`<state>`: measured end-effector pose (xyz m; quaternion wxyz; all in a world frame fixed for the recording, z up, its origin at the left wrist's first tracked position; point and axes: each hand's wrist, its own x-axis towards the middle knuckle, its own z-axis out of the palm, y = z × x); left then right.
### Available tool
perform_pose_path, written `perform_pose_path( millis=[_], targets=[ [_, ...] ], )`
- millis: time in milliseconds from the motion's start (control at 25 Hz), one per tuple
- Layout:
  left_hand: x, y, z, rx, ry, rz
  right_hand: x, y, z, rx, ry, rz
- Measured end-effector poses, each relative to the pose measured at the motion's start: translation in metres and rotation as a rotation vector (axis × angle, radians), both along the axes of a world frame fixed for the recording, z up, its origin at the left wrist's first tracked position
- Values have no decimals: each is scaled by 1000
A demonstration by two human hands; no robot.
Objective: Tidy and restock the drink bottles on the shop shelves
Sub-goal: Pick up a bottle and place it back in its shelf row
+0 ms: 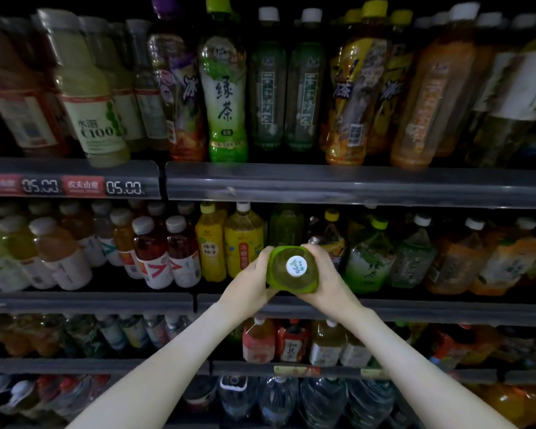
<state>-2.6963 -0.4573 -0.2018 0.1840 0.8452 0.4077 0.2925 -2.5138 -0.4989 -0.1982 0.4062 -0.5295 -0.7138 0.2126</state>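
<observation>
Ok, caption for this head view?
Left hand and right hand hold a green bottle, cap toward camera, at a drinks shelf.

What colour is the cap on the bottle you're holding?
White cap with a small green mark, on a green bottle. Head view shows it best.

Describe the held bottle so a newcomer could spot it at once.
Find the second shelf rail from the top. Just above it, the left hand and right hand grip one green bottle between them. Unlike its upright neighbours, it points its white cap straight at the camera.
</observation>
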Motion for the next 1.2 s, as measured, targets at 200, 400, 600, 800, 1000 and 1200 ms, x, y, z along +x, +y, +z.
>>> perform_pose_path(
  millis=[200, 400, 600, 800, 1000, 1200],
  targets=[
    [0, 32, -26, -28, 164, 175, 4, 52, -24, -112, -90, 41],
    [0, 57, -41, 289, 240, 254, 1, 67, -42, 7, -164, -44],
    [5, 69, -49, 526, 225, 323, -6, 78, -65, 281, -463, -276],
    [-7, 91, -39, 561, 302, 438, -13, 85, -72, 257, -982, -463],
    [-8, 95, -38, 437, 308, 377, -25, 96, -67, 104, -1072, -577],
    [-13, 81, -35, 401, 283, 322, -64, 86, -37, 233, -396, -293]
  ],
)
